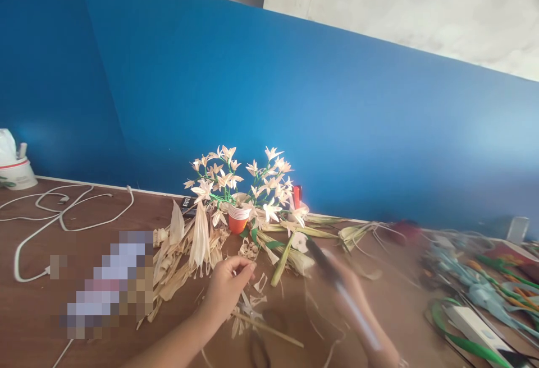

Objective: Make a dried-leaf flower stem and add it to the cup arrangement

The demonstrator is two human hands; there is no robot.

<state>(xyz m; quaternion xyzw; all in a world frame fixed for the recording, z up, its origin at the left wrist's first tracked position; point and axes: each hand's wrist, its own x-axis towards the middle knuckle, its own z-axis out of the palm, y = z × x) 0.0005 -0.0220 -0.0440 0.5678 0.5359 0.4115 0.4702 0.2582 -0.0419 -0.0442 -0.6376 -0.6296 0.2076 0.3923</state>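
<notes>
My left hand [229, 284] is closed in a pinch above the table, near the flower arrangement; whatever sits between its fingertips is too small to make out. My right hand [351, 295], smeared by motion, grips a long dark tool [323, 258] whose kind the blur hides. Beyond both hands, pale husk flowers [225, 180] on green-wrapped stems stand in an orange-and-white cup [238, 219]. Dried husks [177, 258] lie in a heap left of the cup. Scissors [252, 314] rest below my left hand, among husk scraps and a thin straw-coloured stalk [273, 330].
White cables [63, 216] loop across the left of the brown table [33, 323], near a white tub [19, 174]. Greenish husk strips [320, 231] lie behind my right hand. Coloured ribbons [475, 284] and a white power strip [478, 329] crowd the right. A blue panel [337, 121] borders the back.
</notes>
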